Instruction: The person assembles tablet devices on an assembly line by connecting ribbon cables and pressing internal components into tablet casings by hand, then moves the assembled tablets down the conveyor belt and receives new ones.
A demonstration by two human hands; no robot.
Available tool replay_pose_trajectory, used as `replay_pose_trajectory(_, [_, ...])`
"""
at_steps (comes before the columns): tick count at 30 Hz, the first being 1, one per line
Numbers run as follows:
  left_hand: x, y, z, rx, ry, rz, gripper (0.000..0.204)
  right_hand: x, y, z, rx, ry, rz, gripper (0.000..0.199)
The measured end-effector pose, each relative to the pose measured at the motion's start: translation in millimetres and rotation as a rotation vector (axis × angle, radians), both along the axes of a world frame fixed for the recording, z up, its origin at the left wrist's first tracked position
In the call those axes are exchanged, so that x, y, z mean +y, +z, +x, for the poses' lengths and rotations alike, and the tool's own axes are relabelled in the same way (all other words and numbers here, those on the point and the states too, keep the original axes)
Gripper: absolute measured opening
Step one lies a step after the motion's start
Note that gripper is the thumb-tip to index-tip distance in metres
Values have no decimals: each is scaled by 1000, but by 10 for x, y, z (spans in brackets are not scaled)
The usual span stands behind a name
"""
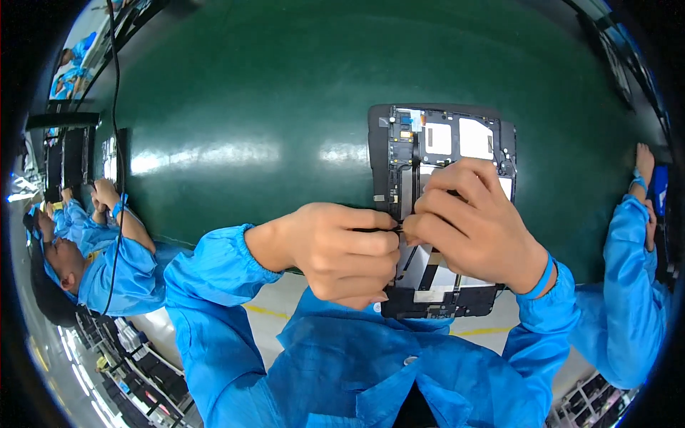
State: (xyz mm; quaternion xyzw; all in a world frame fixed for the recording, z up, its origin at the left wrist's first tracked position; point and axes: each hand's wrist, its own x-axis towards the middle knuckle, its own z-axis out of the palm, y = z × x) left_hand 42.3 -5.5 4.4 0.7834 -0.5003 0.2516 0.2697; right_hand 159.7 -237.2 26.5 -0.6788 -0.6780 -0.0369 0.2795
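Note:
An opened tablet (477, 138) lies on the green table, its inner boards, white panels and black strips exposed. It rests over a dark grey pad (379, 153) that shows along its left and top edges. My left hand (346, 250) is closed at the tablet's left side, thumb and forefinger pinched over its middle. Right beside those fingertips, my right hand (474, 228) is also closed in a pinch and covers much of the tablet's centre. A thin dark piece shows between the fingertips, too small and covered to name.
The green table (271, 64) stretches ahead and to both sides. A black cable (116, 143) hangs down at the left. Co-workers in blue sit at the left (118, 264) and right (628, 285). Dark racks (606, 57) stand at the far right.

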Motion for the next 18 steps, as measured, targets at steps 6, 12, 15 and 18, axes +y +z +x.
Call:
replay_pose_trajectory(6, [60,13,50,-12,54,5,31,-16,-26,115,-59,-96,86,22])
replay_pose_trajectory(12, [106,42,95,-47,111,-9,25,2,-43,146,-10,-148,46,23])
replay_pose_trajectory(15, [111,32,89,-54,131,-7,26,21,-25,131,13,-162,42,21])
replay_pose_trajectory(18, [121,48,101,-69,142,11,26,31,1,124,16,-171,41,20])
